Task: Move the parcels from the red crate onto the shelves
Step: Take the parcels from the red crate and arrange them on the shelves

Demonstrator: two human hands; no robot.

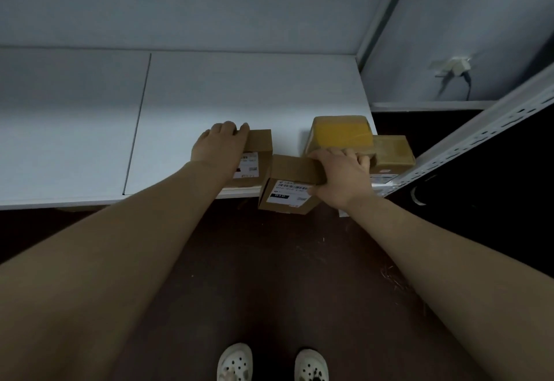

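1. The right hand [338,176] is clamped on a labelled parcel [286,184], held at the front edge of the shelf [239,92] and partly overhanging it.
2. The left hand [220,146] lies on a second parcel [259,152] that sits on the shelf, fingers curled over its far edge.
3. A yellow-taped parcel [341,133] sits just behind the right hand.
4. A brown-taped parcel [391,152] lies beside it, near the perforated upright [479,134].
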